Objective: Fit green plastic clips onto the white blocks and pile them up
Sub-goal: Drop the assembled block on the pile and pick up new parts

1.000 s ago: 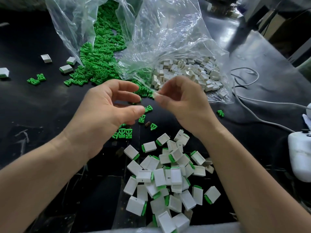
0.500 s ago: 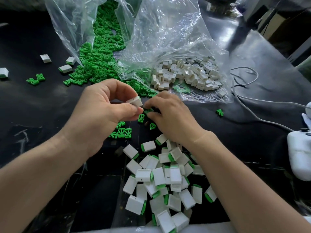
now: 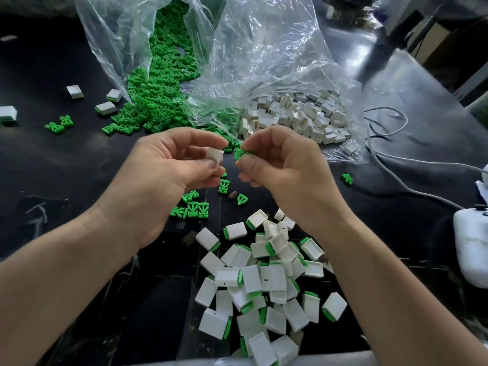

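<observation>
View from a head camera, looking down at two bare forearms over a glossy black table (image 3: 52, 167).

In the centre of the frame, the left hand (image 3: 169, 180) pinches a small white plastic block (image 3: 215, 155) between thumb and forefinger, with the other fingers curled beneath. Just to its right, the right hand (image 3: 285, 170) pinches a small green plastic clip (image 3: 240, 153) at its fingertips. Block and clip are close together but not touching, so this clip is not yet fitted.

In the lower centre, between the wrists, lies a loose heap of finished white blocks (image 3: 264, 281). There are dozens, many showing a green edge where a clip sits. They are scattered rather than neatly stacked.

Across the top of the frame, two bags lie open. A clear plastic bag of green clips (image 3: 163, 83) spills onto the table at upper left. A clear plastic bag of bare white blocks (image 3: 295, 112) sits at upper right. Both hold many parts, so far more seems left to do than is done.

A few loose green clips (image 3: 194, 207) lie just below the hands, and some stray blocks (image 3: 105, 107) lie at upper left. A white cable (image 3: 396, 159) and a rounded white device (image 3: 470, 247) sit at the right edge.
</observation>
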A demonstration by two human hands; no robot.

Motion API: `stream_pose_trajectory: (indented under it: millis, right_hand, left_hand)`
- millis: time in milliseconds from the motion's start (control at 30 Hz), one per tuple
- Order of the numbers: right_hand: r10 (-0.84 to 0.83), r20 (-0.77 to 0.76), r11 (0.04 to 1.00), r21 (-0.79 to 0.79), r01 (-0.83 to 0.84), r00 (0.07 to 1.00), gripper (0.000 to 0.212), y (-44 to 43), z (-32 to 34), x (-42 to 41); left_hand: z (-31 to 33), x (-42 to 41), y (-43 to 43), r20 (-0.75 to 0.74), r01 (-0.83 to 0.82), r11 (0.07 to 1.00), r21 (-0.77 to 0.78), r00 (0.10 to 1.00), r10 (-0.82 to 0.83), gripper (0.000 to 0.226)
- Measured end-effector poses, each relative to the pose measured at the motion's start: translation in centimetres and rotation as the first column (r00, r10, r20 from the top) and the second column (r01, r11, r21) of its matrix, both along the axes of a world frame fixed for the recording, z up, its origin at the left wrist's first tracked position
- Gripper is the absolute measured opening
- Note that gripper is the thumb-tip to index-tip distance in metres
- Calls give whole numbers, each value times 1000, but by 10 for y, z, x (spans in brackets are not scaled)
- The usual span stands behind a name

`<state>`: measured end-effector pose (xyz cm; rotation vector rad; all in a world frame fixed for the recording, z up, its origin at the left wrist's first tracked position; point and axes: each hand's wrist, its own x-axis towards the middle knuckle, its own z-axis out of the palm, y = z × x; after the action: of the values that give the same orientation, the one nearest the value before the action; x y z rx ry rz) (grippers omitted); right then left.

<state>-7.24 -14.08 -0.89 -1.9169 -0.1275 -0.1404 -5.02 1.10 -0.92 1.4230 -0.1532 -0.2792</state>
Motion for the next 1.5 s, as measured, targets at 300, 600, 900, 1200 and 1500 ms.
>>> stream_pose_trajectory:
  millis: [300, 600, 900, 1200, 1500]
  right_hand:
    - [-6, -3, 1000, 3, 6, 1000, 23, 6, -2, -3]
    - [-8, 1, 1000, -22, 8, 1000, 25, 5, 0, -4]
    - [37, 12, 987, -160, -34, 999, 29, 1, 1, -5]
    - [4, -70, 979, -204, -18, 998, 21, 2, 4, -6]
    - [108, 21, 894, -440, -88, 994, 21, 6, 5, -10]
  left_hand:
    - [-3, 4, 4, -129, 3, 997, -75, 992, -13, 23]
    - [-5, 4, 4, -55, 27, 999, 46, 998, -24, 22]
    - [-6, -1, 1, 78, 22, 994, 104, 997, -30, 18]
    - [-4, 0, 4, 25, 73, 997, 16, 997, -73, 25]
    - [-1, -3, 4, 157, 35, 987, 157, 986, -61, 35]
